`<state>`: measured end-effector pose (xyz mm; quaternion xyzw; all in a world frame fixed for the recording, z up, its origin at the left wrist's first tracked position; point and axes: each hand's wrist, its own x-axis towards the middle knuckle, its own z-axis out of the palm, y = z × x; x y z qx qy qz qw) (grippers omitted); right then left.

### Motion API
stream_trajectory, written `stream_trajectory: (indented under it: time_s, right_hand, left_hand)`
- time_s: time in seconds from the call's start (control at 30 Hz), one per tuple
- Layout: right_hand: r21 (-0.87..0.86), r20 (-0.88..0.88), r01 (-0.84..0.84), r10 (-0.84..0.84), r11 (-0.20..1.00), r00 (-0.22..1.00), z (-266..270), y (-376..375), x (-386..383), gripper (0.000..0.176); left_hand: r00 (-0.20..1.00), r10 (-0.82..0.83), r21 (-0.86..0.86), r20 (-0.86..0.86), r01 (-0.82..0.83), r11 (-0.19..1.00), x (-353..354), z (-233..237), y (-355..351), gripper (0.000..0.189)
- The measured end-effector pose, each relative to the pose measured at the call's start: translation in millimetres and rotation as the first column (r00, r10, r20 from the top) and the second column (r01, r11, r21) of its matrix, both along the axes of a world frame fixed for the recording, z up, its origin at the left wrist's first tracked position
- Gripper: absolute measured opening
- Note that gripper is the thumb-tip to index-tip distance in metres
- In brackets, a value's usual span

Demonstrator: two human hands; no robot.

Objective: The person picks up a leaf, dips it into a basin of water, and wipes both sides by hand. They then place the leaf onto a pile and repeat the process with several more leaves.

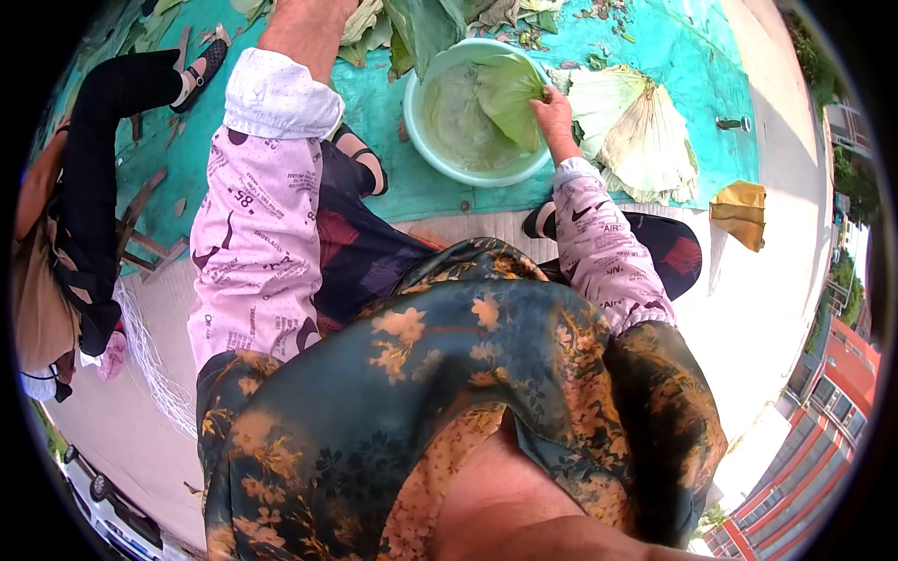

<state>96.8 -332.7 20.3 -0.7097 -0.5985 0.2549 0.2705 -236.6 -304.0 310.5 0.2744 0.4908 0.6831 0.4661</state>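
Note:
My right hand (553, 114) is closed on the edge of a green lotus leaf (508, 96), which hangs partly in the water of a pale blue-green basin (418, 150). The basin stands on the teal sheet in front of me. My left forearm (301, 39) reaches past the top edge, and the hand itself is cut off there. Near it, another large green leaf (421, 33) slopes down to the basin's rim. I cannot see whether my left hand touches it. Right of the basin lie large pale, partly dried lotus leaves (647, 140).
A teal sheet (426, 198) covers the ground, with leaf scraps (533, 37) beyond the basin. Another person (98, 159) sits at the left beside white strings (154, 360). At the right are a brown paper-like piece (739, 215) and a small dark object (732, 123).

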Motion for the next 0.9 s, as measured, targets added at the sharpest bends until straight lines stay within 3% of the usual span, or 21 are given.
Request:
stream_trajectory:
  time_s: [0.03,0.07,0.1,0.17,0.2,0.3,0.43,0.6,0.67,0.9]
  right_hand:
    - [0.022,-0.094,-0.020,0.022,1.000,0.995,1,1,-2,0.036]
    - [0.068,-0.099,-0.040,0.047,0.997,0.994,2,1,-2,0.033]
    - [0.057,0.005,-0.052,0.052,0.997,0.999,14,-2,-5,0.033]
    - [0.148,-0.085,-0.072,0.085,0.986,0.993,6,3,-5,0.032]
    - [0.098,-0.077,-0.064,0.072,0.993,0.994,35,-5,-15,0.033]
    - [-0.017,-0.045,-0.138,0.138,0.990,0.989,49,4,-13,0.031]
    - [0.087,-0.089,-0.132,0.140,0.987,0.986,61,27,6,0.029]
    - [-0.030,0.150,-0.204,0.206,0.978,0.967,88,69,57,0.030]
    - [-0.040,0.331,-0.219,0.220,0.975,0.918,118,75,80,0.033]
    - [-0.115,0.342,-0.284,0.307,0.952,0.888,130,98,204,0.030]
  left_hand:
    - [1.000,0.000,0.033,-0.024,0.001,0.999,-6,-9,4,0.025]
    - [0.999,-0.007,0.069,-0.043,0.010,0.998,-9,-16,9,0.024]
    - [1.000,-0.014,0.082,-0.026,0.016,0.996,-11,-18,12,0.024]
    - [0.998,-0.055,0.037,0.012,0.054,0.998,-11,-13,9,0.027]
    - [1.000,0.020,-0.055,0.011,-0.020,0.998,-14,-11,14,0.041]
    - [0.999,0.012,-0.006,-0.041,-0.012,1.000,-7,-12,16,0.046]
    - [1.000,0.021,-0.057,-0.023,-0.023,0.998,2,-5,13,0.045]
    - [0.999,-0.003,-0.066,-0.037,0.001,0.998,10,-5,11,0.043]
    - [0.999,-0.001,-0.067,-0.041,-0.002,0.998,12,-3,12,0.042]
    - [0.993,-0.055,-0.062,-0.105,0.048,0.997,18,-5,4,0.042]
